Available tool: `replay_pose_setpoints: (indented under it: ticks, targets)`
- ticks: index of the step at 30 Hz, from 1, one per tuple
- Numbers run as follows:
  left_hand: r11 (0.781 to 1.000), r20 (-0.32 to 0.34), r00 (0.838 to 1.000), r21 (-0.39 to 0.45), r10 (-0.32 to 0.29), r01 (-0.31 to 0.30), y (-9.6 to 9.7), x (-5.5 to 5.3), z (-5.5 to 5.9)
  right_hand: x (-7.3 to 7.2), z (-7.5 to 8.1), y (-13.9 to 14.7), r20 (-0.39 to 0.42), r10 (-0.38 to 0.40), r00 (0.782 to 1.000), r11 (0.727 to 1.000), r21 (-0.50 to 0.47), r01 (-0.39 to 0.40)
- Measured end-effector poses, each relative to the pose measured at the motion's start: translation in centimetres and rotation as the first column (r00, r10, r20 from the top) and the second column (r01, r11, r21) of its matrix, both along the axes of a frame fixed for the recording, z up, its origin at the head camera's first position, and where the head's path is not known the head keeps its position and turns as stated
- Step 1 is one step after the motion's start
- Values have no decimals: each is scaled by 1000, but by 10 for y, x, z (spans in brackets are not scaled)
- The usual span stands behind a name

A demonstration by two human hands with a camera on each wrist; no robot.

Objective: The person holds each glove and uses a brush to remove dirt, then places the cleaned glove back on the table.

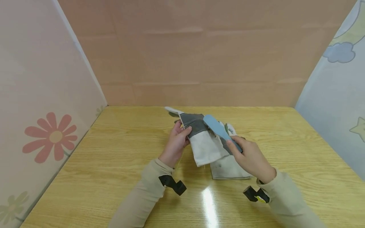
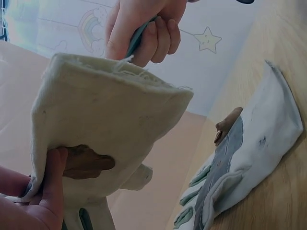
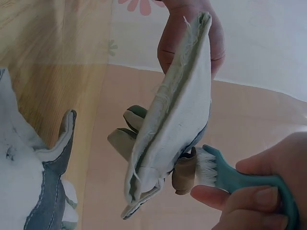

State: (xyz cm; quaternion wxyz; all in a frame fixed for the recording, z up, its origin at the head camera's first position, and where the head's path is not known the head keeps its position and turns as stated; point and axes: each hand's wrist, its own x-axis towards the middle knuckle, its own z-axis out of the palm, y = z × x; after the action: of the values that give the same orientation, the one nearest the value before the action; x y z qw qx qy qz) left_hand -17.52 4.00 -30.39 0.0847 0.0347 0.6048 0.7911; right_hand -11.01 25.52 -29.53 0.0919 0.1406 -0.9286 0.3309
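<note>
My left hand (image 1: pixel 176 144) grips a white and grey work glove (image 1: pixel 206 148) by its side, raised off the table. The frayed cuff opening of this glove shows in both wrist views. My right hand (image 1: pixel 251 158) holds a blue brush (image 1: pixel 214 125) by its handle, and its white bristles (image 3: pixel 206 167) meet a brown piece (image 3: pixel 183 176) on the raised glove. A second, similar glove (image 1: pixel 229 169) lies on the table below and to the right, partly hidden by the first glove and the right hand.
The wooden table (image 1: pixel 119 152) ends at a brown backdrop (image 1: pixel 199 57). A wall with a red flower (image 1: pixel 55 136) stands at the left, and a pale blue wall (image 1: pixel 342 95) at the right. Both wrists carry small black camera mounts (image 1: pixel 172 184).
</note>
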Motion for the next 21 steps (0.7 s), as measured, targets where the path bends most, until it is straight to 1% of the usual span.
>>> replay_pose_setpoints:
  ticks: [6, 11, 15, 21]
  targets:
    - [998, -5, 998, 12, -64, 64, 15, -2, 0, 7, 1, 15, -22, -34, 999, 999, 27, 35]
    - [993, -7, 993, 7, -115, 115, 31, -3, -1, 14, -2, 28, -36, -83, 996, 994, 63, 85]
    - [990, 10, 990, 5, -139, 139, 42, -4, -2, 21, -4, 37, -24, -114, 993, 989, 87, 116]
    - [987, 32, 987, 7, -159, 158, 54, -9, -7, 23, -8, 45, -6, -151, 988, 982, 111, 151]
